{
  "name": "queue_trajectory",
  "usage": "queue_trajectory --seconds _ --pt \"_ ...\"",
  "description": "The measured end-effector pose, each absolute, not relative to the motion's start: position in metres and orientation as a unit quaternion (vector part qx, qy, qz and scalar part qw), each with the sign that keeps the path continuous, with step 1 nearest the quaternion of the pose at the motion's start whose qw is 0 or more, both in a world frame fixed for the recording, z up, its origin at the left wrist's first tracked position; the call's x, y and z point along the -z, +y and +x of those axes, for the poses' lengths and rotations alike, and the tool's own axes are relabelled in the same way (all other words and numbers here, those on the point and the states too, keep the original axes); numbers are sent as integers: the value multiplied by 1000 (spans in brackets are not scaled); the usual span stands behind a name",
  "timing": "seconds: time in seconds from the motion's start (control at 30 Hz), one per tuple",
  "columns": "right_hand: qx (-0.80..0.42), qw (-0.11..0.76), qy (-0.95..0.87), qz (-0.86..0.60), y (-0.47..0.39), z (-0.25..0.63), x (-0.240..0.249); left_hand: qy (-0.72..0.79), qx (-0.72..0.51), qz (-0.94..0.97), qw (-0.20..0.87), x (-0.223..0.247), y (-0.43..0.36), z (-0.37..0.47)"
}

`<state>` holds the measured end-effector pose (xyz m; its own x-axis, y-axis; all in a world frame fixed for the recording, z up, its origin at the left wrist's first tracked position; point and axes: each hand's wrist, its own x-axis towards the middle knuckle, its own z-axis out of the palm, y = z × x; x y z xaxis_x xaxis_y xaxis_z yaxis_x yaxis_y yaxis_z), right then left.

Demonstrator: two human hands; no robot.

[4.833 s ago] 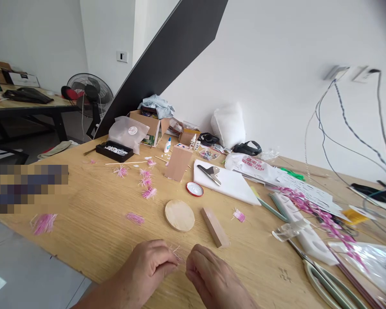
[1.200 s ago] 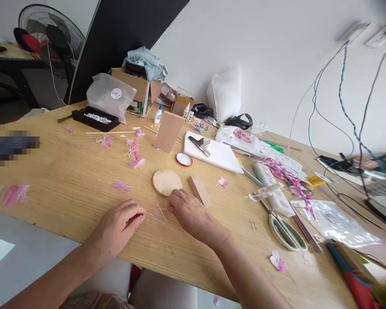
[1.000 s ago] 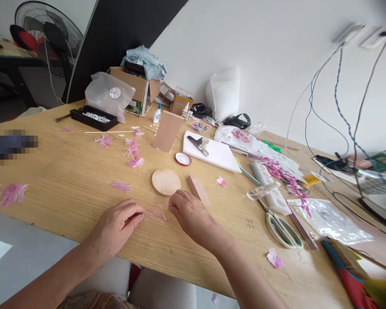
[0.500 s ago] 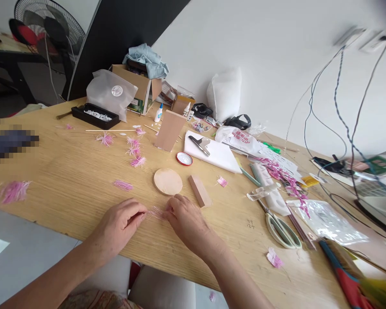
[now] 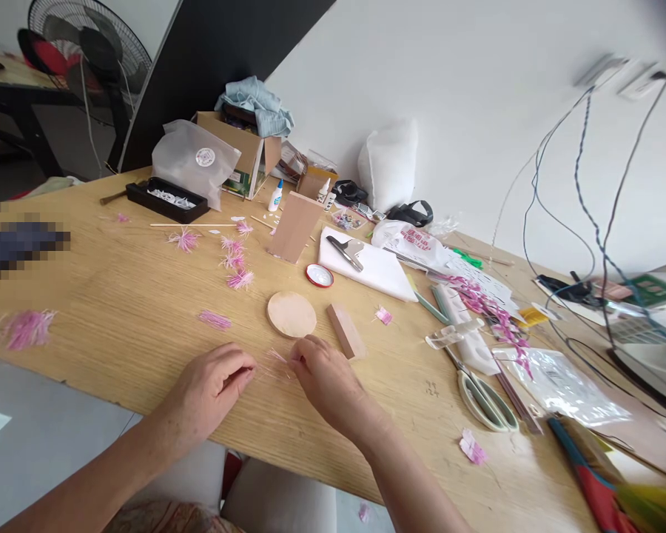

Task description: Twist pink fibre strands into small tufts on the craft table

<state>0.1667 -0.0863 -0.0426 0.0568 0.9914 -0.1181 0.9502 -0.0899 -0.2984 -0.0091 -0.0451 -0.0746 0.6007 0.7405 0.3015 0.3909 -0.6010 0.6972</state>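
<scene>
My left hand [image 5: 214,392] is closed in a pinch above the table's front part, and a few very fine pale strands show at its fingertips. What lies inside that pinch is too small to make out. My right hand [image 5: 327,385] pinches a thin tuft of pale pink thread [image 5: 278,357], whose loose ends point towards my left hand. Just beyond the right hand lie a round wooden disc [image 5: 291,314] and a wooden block [image 5: 345,332]. A small bundle of pink threads [image 5: 214,319] rests on the table beyond my left hand.
Fluffy pink tufts [image 5: 240,278] lie further back and a larger one [image 5: 27,329] at the left. A red-rimmed lid [image 5: 319,275], an upright wooden board [image 5: 295,227] and a clipboard-type clip [image 5: 344,253] stand behind. Scissors [image 5: 485,400] lie right, near a brush [image 5: 588,466].
The strands between my hands have parted: the tuft is now on the right hand's side, with only fine threads near the left. Both hands have barely moved.
</scene>
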Motion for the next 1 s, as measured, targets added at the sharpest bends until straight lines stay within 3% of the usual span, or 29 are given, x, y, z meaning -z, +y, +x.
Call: queue_trajectory --seconds 0.43,0.77,0.87,1.0 --pt "-221 186 -652 -701 -87 179 39 361 -306 792 385 63 -40 -6" --pt "-351 525 -462 -623 -113 151 60 316 -334 670 582 58 -55 20" --pt "-347 574 -421 -610 -120 137 70 318 -323 627 634 57 -63 24" --pt "-300 574 -418 -637 -123 128 75 331 -316 599 657 59 -66 24"
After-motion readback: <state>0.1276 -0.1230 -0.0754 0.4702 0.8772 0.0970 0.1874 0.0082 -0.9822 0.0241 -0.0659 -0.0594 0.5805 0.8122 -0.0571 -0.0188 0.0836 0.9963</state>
